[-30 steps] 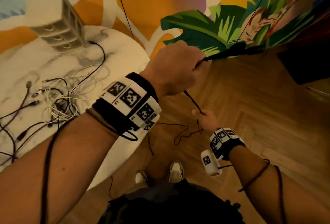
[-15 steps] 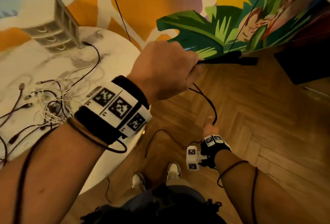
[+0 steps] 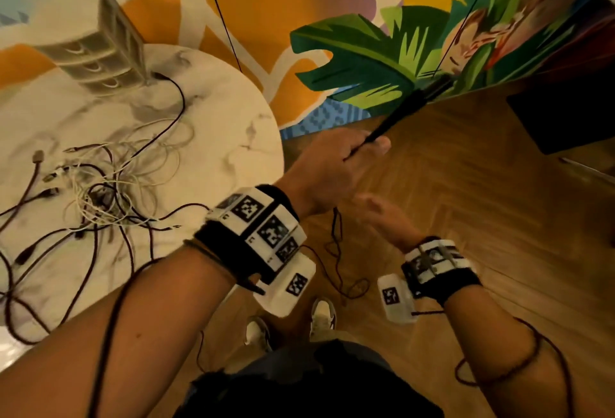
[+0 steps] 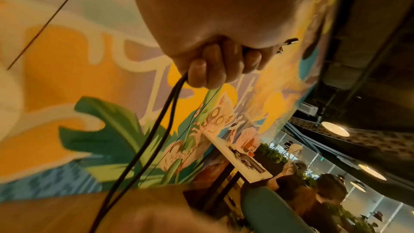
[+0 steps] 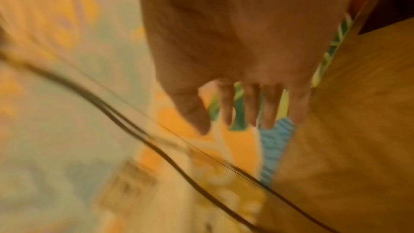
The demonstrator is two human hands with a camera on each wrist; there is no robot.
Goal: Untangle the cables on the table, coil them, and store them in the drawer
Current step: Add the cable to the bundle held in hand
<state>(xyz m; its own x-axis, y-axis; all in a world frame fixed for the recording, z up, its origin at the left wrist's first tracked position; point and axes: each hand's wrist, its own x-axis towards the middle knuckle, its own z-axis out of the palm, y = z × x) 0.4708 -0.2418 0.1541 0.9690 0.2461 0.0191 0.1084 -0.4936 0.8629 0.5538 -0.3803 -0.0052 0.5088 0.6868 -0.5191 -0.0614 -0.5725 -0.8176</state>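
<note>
Painted leaves and orange shapes are covering the wall behind the round marble table (image 3: pixel 233 137), and we are standing beside it on the wood floor. We are gripping a black cable (image 4: pixel 156 130) in our left hand (image 3: pixel 327 167), fingers curled tight round it, with doubled strands hanging below the fist, which suggests a coil is just getting started. Its stiff end is sticking out past the thumb towards the wall, and the loose rest is trailing down onto the floor near our shoes. Our right hand (image 3: pixel 386 221) is hovering just below the left, fingers spread and straight, holding nothing; it is blurred in both views. We are judging the job as barely begun: one cable is free of the heap, while the tangle of white and dark cables (image 3: pixel 100 197) is lying knotted on the table. A small drawer unit (image 3: pixel 96 58) is standing at the far edge, drawers all closed, so coiling, sorting and storing are all left.
</note>
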